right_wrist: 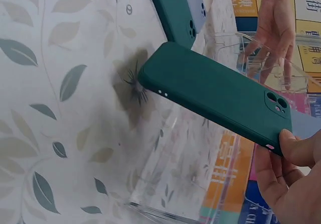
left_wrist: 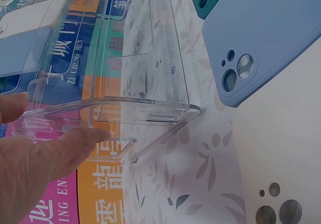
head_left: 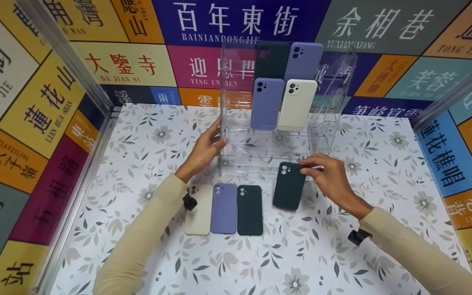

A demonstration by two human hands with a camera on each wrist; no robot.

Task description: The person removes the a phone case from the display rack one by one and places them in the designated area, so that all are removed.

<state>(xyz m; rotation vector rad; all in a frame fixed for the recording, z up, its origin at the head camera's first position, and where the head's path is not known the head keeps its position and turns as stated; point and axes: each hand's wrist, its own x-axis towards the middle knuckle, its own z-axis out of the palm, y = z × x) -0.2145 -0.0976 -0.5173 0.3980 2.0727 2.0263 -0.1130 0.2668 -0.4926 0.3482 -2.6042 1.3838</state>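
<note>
My right hand [head_left: 328, 176] pinches a dark green phone case [head_left: 289, 186] by its upper right edge, beside the camera cutouts. In the right wrist view the green case [right_wrist: 215, 93] is tilted, with the thumb on its back and the fingers beneath. My left hand [head_left: 205, 149] grips the left side of a clear tiered display stand [head_left: 256, 164], the thumb nearer me; in the left wrist view the fingers [left_wrist: 65, 148] lie along the clear panel. Upper tiers hold a dark green case [head_left: 271, 59], two purple cases [head_left: 266, 104] and a cream case [head_left: 297, 104].
Left of the held case, a cream case [head_left: 199, 213], a purple case [head_left: 223, 209] and a dark green case [head_left: 250, 211] lie in a row on the floral tabletop [head_left: 297, 262]. Panels with printed signs [head_left: 129, 67] stand behind and at both sides.
</note>
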